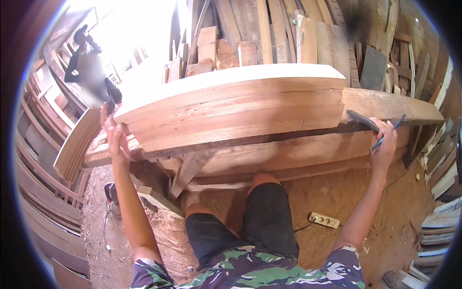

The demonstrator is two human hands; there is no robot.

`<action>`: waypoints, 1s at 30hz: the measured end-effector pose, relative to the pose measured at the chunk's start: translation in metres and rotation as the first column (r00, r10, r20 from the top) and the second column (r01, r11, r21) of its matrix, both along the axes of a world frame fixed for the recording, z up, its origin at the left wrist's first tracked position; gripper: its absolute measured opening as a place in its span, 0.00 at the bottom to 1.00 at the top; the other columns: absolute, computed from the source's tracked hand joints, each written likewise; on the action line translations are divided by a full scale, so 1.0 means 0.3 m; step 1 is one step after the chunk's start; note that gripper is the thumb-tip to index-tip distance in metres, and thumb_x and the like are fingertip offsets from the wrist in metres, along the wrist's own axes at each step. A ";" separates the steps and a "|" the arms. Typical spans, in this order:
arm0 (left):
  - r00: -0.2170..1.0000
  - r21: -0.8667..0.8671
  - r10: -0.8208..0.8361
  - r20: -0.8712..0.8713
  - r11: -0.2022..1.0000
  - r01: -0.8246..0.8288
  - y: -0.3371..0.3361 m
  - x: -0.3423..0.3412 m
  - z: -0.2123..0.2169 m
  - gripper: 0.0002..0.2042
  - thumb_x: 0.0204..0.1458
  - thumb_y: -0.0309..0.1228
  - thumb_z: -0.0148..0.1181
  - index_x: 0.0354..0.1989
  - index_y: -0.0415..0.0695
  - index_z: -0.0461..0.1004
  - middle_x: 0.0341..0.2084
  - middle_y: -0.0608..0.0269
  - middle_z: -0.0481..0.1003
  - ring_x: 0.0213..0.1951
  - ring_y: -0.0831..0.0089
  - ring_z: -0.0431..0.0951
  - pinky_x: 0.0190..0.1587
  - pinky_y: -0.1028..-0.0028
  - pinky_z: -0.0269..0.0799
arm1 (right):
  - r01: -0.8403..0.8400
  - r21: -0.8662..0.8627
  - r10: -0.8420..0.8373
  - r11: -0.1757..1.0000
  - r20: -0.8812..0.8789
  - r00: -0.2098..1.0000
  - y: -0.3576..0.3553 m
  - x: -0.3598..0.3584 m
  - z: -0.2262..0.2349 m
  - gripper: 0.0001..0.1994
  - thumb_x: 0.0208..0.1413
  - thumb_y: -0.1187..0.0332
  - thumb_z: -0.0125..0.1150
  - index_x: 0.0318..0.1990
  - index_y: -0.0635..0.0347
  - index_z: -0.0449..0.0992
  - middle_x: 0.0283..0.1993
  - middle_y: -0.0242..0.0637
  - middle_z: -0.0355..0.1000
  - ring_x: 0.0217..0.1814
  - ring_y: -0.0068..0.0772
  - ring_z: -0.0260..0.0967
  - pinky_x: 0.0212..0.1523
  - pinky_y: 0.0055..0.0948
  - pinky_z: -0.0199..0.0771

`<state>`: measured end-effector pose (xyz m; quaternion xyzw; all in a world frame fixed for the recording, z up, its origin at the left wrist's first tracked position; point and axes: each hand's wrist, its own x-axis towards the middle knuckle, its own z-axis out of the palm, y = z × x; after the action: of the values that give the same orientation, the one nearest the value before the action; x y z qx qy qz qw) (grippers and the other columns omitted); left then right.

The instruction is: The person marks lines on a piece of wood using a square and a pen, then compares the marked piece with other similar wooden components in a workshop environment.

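Your left hand (115, 132) grips the end of the curved wooden plank (231, 103), fingers clamped, while your right hand (384, 139) pinches a blue pen (387, 132) at its far end.

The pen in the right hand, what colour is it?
Blue. The pen shows in the head view, held in the right hand.

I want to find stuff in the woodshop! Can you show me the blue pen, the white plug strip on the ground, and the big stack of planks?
blue pen (385, 137), head view, middle of its shaft by the right hand.
white plug strip (324, 220), head view, centre of its top.
stack of planks (231, 111), head view, front edge.
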<state>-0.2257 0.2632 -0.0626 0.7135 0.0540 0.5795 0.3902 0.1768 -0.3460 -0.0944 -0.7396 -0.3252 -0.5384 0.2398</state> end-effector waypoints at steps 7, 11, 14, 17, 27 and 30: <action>0.936 0.549 0.335 0.107 0.765 -0.337 -0.609 0.191 0.203 0.21 0.61 0.37 0.65 0.61 0.42 0.78 0.59 0.51 0.77 0.60 0.60 0.76 0.64 0.58 0.70 | -0.472 0.447 0.502 0.760 0.057 0.863 0.124 -0.329 0.013 0.22 0.62 0.78 0.74 0.34 0.55 0.58 0.39 0.41 0.78 0.46 0.38 0.75 0.54 0.34 0.74; 0.942 0.743 -0.012 -0.335 0.612 0.272 -0.905 0.352 0.310 0.22 0.53 0.36 0.74 0.55 0.43 0.82 0.51 0.53 0.79 0.54 0.56 0.75 0.59 0.58 0.72 | -0.699 0.430 0.764 0.571 0.031 0.644 0.297 -0.442 -0.003 0.23 0.62 0.76 0.75 0.35 0.56 0.57 0.39 0.41 0.79 0.40 0.33 0.74 0.45 0.29 0.74; 0.835 0.644 -0.101 -0.542 0.588 0.489 -0.949 0.429 0.304 0.17 0.55 0.36 0.73 0.51 0.44 0.83 0.44 0.57 0.77 0.50 0.55 0.73 0.57 0.58 0.70 | -0.731 0.501 0.855 0.463 -0.036 0.517 0.397 -0.488 0.016 0.23 0.62 0.74 0.76 0.35 0.55 0.57 0.41 0.43 0.81 0.39 0.30 0.75 0.43 0.27 0.75; 0.844 0.674 -0.041 -0.535 0.581 0.456 -0.914 0.479 0.298 0.12 0.56 0.36 0.72 0.44 0.43 0.84 0.37 0.63 0.75 0.44 0.58 0.72 0.52 0.61 0.68 | -0.719 0.599 0.912 0.352 -0.049 0.406 0.445 -0.480 0.021 0.23 0.64 0.73 0.74 0.36 0.55 0.57 0.45 0.48 0.82 0.42 0.29 0.77 0.45 0.26 0.76; 0.829 0.468 -0.020 -0.559 0.817 0.336 -0.741 0.550 0.443 0.14 0.69 0.41 0.63 0.46 0.40 0.79 0.35 0.68 0.73 0.42 0.77 0.70 0.51 0.72 0.66 | -0.608 0.653 0.750 0.451 0.091 0.655 0.401 -0.280 0.034 0.20 0.82 0.51 0.36 0.40 0.56 0.59 0.49 0.60 0.83 0.55 0.39 0.78 0.65 0.36 0.68; 0.819 0.459 -0.015 -0.573 0.823 0.336 -0.726 0.570 0.438 0.15 0.70 0.42 0.62 0.48 0.40 0.78 0.37 0.69 0.75 0.44 0.79 0.71 0.54 0.74 0.67 | -0.555 0.616 0.680 0.559 0.041 0.732 0.410 -0.267 0.022 0.19 0.82 0.52 0.38 0.41 0.58 0.60 0.51 0.60 0.82 0.58 0.40 0.77 0.66 0.38 0.68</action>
<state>-0.0547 0.0453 0.0687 0.9303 -0.0717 0.3024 0.1948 0.0969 -0.2232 -0.0878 -0.5142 -0.3541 -0.4140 0.6625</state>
